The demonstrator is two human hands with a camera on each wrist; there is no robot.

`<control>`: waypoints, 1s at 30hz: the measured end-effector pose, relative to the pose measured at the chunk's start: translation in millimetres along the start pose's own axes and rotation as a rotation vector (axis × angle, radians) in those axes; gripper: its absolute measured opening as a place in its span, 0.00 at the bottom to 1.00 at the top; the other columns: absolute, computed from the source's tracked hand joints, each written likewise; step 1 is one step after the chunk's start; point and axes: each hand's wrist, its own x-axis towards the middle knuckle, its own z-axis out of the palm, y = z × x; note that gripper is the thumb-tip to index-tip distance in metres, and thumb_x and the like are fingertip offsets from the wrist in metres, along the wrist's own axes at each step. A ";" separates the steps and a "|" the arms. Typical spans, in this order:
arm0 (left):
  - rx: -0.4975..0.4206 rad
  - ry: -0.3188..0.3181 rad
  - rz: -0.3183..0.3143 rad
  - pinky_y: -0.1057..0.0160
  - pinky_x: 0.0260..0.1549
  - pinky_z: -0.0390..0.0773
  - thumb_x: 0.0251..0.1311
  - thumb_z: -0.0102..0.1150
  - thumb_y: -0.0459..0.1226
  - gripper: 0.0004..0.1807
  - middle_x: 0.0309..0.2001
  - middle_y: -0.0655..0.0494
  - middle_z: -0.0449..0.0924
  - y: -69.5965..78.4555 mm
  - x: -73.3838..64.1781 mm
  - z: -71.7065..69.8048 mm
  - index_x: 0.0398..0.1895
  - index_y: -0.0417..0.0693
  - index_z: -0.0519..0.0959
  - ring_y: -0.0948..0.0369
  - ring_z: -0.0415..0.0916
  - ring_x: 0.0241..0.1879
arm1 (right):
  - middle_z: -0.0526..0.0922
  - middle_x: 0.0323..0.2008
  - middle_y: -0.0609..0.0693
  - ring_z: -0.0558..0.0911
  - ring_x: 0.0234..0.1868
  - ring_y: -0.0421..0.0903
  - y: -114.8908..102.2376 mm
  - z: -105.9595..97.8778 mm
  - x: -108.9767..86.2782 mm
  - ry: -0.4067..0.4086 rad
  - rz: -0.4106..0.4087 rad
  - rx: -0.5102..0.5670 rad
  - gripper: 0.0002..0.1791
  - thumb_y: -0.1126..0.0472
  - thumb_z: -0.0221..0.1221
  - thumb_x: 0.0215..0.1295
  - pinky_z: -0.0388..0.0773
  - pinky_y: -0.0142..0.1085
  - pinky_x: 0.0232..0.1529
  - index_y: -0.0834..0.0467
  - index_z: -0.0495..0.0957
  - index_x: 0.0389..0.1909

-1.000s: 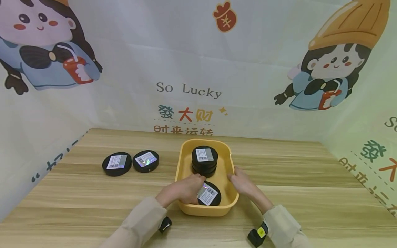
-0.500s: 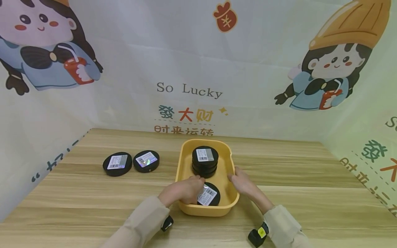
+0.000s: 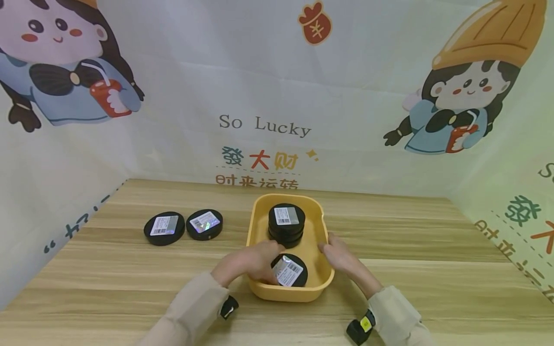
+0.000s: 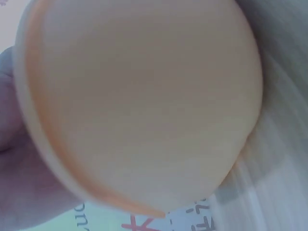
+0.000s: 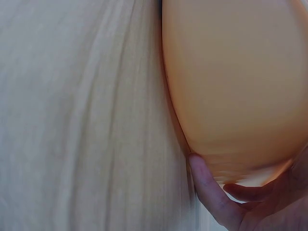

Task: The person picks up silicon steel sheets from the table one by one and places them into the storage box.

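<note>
In the head view, a yellow plastic bin [image 3: 318, 262] stands between my hands. A black labelled disc [image 3: 298, 278] lies near its front end. My left hand [image 3: 259, 259] reaches over the bin's left rim to this disc; its thumb and fingers straddle the disc's left edge, partly hidden by the hand's back. Behind the disc stands a stack of similar black discs [image 3: 286, 223]. My right hand [image 3: 339, 252] grips the bin's right wall, thumb over the rim. The right wrist view shows fingers [image 5: 209, 187] against the bin's outer side [image 5: 236, 86].
Two more labelled discs lie on the wooden table [image 3: 411, 250], left of the bin: a far-left disc [image 3: 164, 228] and a nearer disc [image 3: 204, 225]. A printed cloth [image 3: 363, 144] hangs behind the table and along both sides.
My left hand has drawn slightly left, showing more of the front disc's left edge. The right hand keeps its place on the bin, and the stack has not moved.
</note>
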 end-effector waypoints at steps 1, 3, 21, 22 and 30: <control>-0.034 0.021 0.017 0.57 0.47 0.69 0.37 0.70 0.36 0.30 0.40 0.45 0.74 -1.6 -1.4 -1.5 0.46 0.32 0.71 0.54 0.70 0.43 | 0.76 0.33 0.61 0.77 0.34 0.51 -0.1 -0.1 0.1 0.000 -0.003 0.001 0.19 0.68 0.43 0.56 0.75 0.41 0.37 0.77 0.66 0.46; -0.097 0.078 0.065 0.55 0.48 0.69 0.41 0.68 0.35 0.28 0.43 0.42 0.74 -6.7 -3.7 -3.3 0.47 0.31 0.71 0.51 0.70 0.45 | 0.76 0.33 0.61 0.77 0.34 0.51 0.6 -0.1 0.6 -0.001 -0.007 0.002 0.19 0.68 0.42 0.56 0.75 0.41 0.36 0.76 0.66 0.46; -0.330 0.643 0.085 0.58 0.37 0.77 0.48 0.60 0.30 0.17 0.41 0.42 0.77 -62.8 -22.9 -7.8 0.44 0.33 0.73 0.50 0.75 0.41 | 0.76 0.30 0.59 0.77 0.30 0.48 2.8 0.3 2.5 0.002 -0.004 0.012 0.17 0.68 0.42 0.56 0.75 0.38 0.33 0.75 0.68 0.43; -0.325 0.654 0.075 0.58 0.37 0.77 0.48 0.60 0.30 0.18 0.42 0.41 0.76 -66.5 -24.7 -7.7 0.44 0.32 0.73 0.50 0.74 0.41 | 0.76 0.30 0.59 0.77 0.30 0.48 2.6 0.3 2.7 0.002 -0.003 0.017 0.18 0.68 0.42 0.56 0.75 0.38 0.33 0.75 0.68 0.44; -0.234 0.726 -0.019 0.56 0.35 0.77 0.46 0.61 0.29 0.21 0.42 0.38 0.75 -97.6 -41.0 -5.6 0.45 0.31 0.71 0.47 0.74 0.40 | 0.76 0.31 0.59 0.77 0.30 0.47 2.6 0.7 3.9 -0.010 0.013 0.016 0.17 0.68 0.42 0.57 0.75 0.38 0.33 0.74 0.68 0.44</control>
